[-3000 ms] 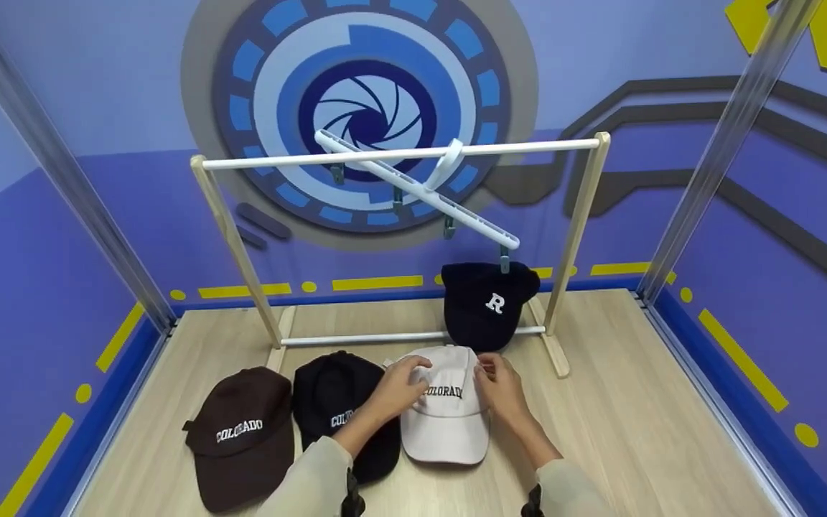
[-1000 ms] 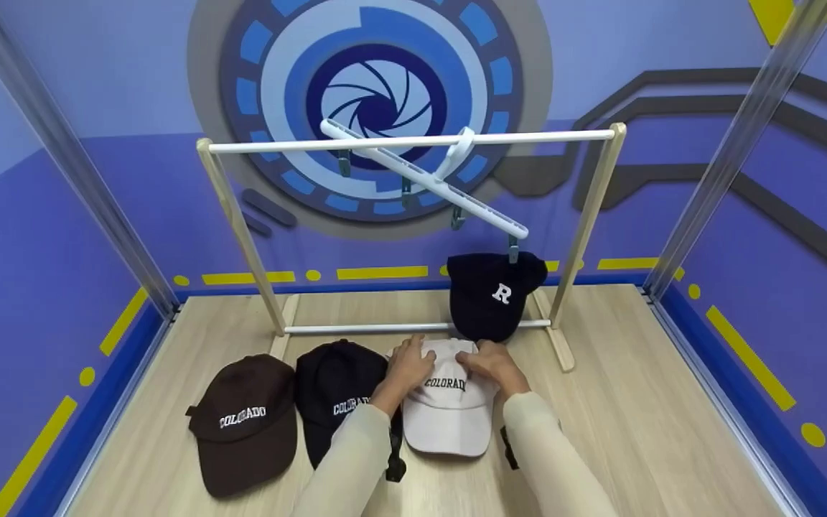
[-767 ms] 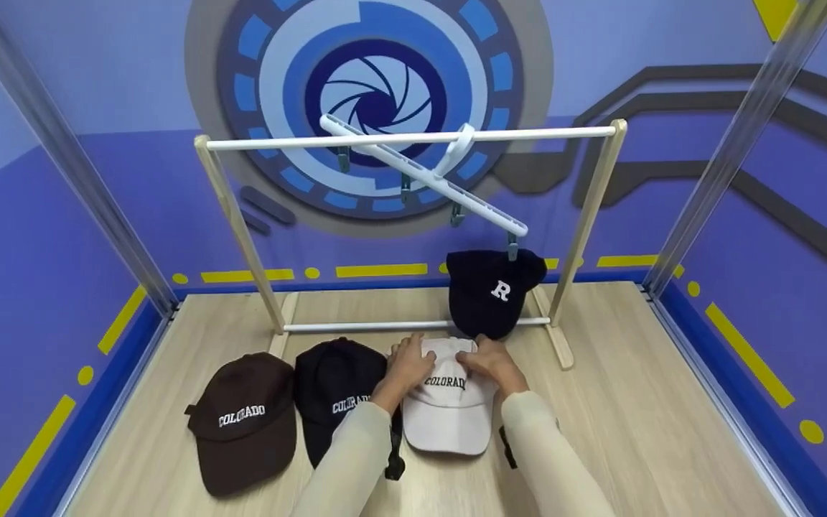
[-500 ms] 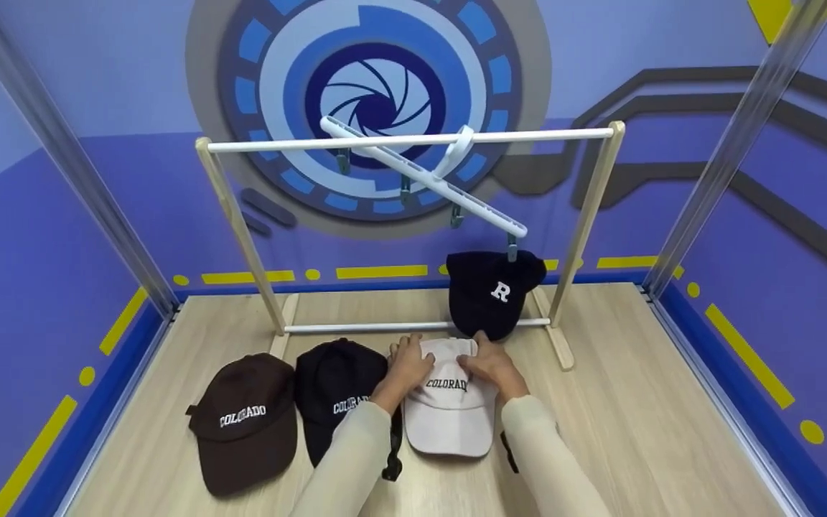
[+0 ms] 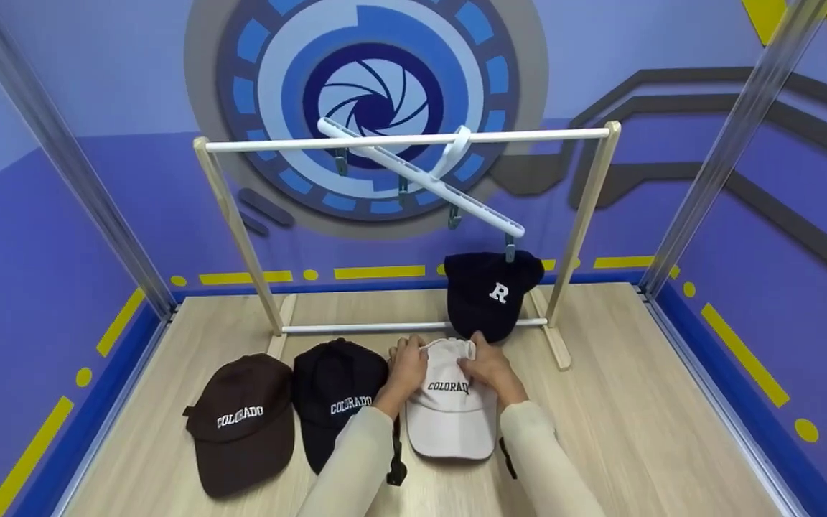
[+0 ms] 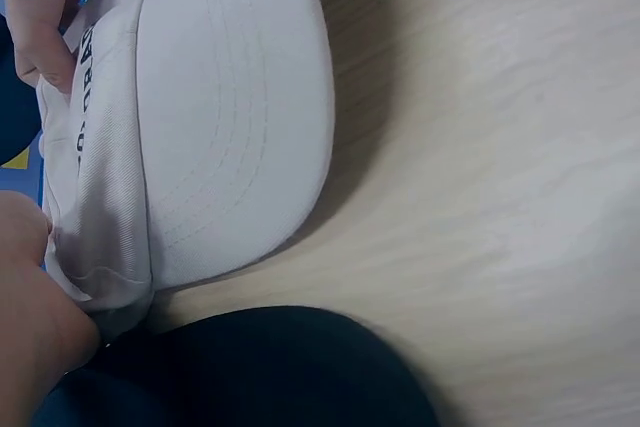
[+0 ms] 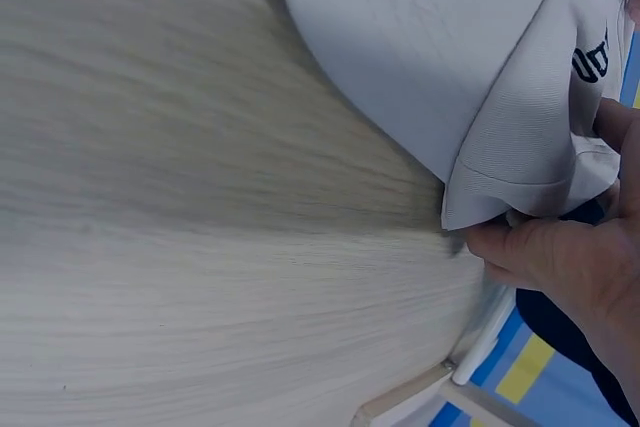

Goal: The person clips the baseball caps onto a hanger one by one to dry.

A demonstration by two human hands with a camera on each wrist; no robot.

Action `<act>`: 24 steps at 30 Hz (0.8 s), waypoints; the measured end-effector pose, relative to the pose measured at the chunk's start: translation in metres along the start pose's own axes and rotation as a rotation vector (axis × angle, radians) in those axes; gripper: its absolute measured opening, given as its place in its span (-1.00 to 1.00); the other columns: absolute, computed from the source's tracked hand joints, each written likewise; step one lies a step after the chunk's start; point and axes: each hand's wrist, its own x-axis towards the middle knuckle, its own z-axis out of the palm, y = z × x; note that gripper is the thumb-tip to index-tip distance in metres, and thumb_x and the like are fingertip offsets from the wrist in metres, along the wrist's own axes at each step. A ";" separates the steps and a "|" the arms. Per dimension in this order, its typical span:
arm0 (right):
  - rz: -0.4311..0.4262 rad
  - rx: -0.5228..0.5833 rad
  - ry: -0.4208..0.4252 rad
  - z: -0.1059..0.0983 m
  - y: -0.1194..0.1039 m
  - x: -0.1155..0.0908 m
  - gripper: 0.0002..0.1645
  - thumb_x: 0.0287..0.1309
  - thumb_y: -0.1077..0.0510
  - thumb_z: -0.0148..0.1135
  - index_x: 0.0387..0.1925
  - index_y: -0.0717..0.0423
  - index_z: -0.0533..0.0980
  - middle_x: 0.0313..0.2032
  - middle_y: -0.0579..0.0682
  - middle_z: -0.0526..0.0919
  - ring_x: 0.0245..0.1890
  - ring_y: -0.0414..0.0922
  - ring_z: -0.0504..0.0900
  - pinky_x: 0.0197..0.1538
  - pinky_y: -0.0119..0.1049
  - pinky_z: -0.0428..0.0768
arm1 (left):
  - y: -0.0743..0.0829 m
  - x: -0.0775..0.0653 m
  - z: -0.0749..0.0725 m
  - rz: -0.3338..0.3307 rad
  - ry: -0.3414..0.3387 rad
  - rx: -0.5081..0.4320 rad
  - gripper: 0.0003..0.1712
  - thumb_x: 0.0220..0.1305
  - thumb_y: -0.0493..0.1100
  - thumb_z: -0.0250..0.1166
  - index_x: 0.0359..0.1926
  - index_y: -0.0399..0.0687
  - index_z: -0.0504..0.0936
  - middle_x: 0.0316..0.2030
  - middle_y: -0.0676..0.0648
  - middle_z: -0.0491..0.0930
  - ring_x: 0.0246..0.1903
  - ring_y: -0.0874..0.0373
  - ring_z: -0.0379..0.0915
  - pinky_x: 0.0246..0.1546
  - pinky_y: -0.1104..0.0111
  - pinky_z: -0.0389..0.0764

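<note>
An off-white cap (image 5: pixel 451 431) lettered COLORADO lies on the table, brim toward me. My left hand (image 5: pixel 406 368) grips the left side of its crown. On the opposite side my right hand (image 5: pixel 491 368) pinches the crown, thumb (image 7: pixel 612 119) on the front and fingers underneath, as the right wrist view shows. Between the hands the top of the crown is drawn in. Just behind hangs a black cap (image 5: pixel 489 305) with a white R, held by the clip (image 5: pixel 510 248) at the near end of a white hanger (image 5: pixel 421 176).
The hanger hooks over the top rail (image 5: pixel 298 144) of a wooden rack; its other clips (image 5: pixel 403 190) hold nothing. To the left lie a black COLORADO cap (image 5: pixel 338 373), partly behind my left sleeve, and a dark brown one (image 5: pixel 245 424). Blue walls (image 5: pixel 40 287) surround the table (image 5: pixel 643 416).
Three seconds ago both hands hovered loosely at the off-white cap's sides; they have since closed on its crown. Over the last half second the cap has shifted slightly right and its top has bunched.
</note>
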 end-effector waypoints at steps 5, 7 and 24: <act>-0.012 0.055 -0.020 -0.001 0.002 -0.001 -0.62 0.02 0.18 0.33 -0.20 0.17 0.33 -0.40 0.11 0.52 -0.38 0.05 0.48 -0.30 -0.08 0.47 | -0.002 -0.002 0.002 0.018 -0.004 -0.017 -0.83 0.25 -0.17 0.22 -0.17 -0.10 0.47 -0.18 -0.18 0.56 -0.21 -0.16 0.41 -0.18 0.03 0.39; -0.015 0.082 -0.016 -0.002 0.003 -0.001 -0.62 0.01 0.20 0.34 -0.22 0.19 0.33 -0.41 0.10 0.50 -0.38 0.04 0.47 -0.29 -0.09 0.47 | -0.003 -0.002 0.002 0.044 0.003 -0.045 -0.81 0.22 -0.19 0.25 -0.18 -0.13 0.47 -0.18 -0.17 0.58 -0.23 -0.15 0.41 -0.20 0.04 0.40; -0.054 0.029 0.044 0.000 0.005 -0.003 -0.60 0.00 0.12 0.37 -0.24 0.23 0.38 -0.37 0.18 0.56 -0.33 0.12 0.53 -0.19 0.05 0.50 | -0.004 -0.007 0.005 0.184 0.124 -0.096 -0.85 0.20 -0.30 0.25 -0.25 -0.15 0.43 -0.33 -0.15 0.62 -0.32 -0.14 0.53 -0.36 0.09 0.45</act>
